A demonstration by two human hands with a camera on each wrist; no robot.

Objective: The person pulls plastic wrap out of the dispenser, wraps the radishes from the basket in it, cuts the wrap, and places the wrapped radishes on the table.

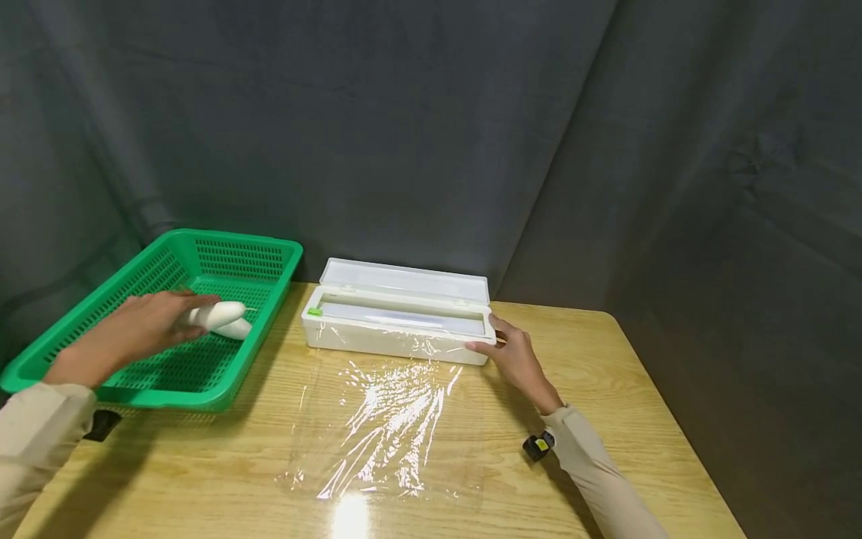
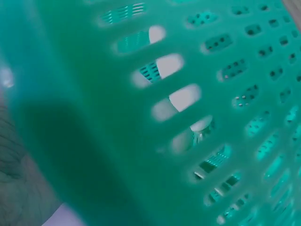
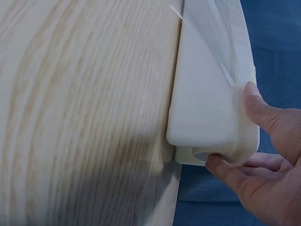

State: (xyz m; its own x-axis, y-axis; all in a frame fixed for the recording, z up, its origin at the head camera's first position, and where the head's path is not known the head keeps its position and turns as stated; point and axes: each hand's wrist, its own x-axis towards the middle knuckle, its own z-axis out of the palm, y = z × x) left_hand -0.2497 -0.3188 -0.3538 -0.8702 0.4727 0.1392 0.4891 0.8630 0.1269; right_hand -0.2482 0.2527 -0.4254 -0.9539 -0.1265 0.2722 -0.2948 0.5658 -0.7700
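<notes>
In the head view my left hand [image 1: 144,322] grips a white radish [image 1: 225,313] with a thin root tip, held over the green basket [image 1: 289,281]. Below it in the basket lies a second white radish [image 1: 237,330]. The left wrist view is mostly basket wall [image 2: 117,155], with white shapes showing through its slots. My right hand [image 1: 518,363] grips the right end of a white cling film dispenser [image 1: 364,341], thumb on the front and fingers at the end face. Its lid [image 1: 404,277] stands open. Clear film [image 1: 397,434] runs from the dispenser across the table.
The wooden table [image 1: 579,344] has a rounded back right corner. Dark curtains [image 1: 404,135] hang behind it and to the right. A small green slider [image 1: 314,311] sits at the dispenser's left end. The basket stands close to the dispenser's left.
</notes>
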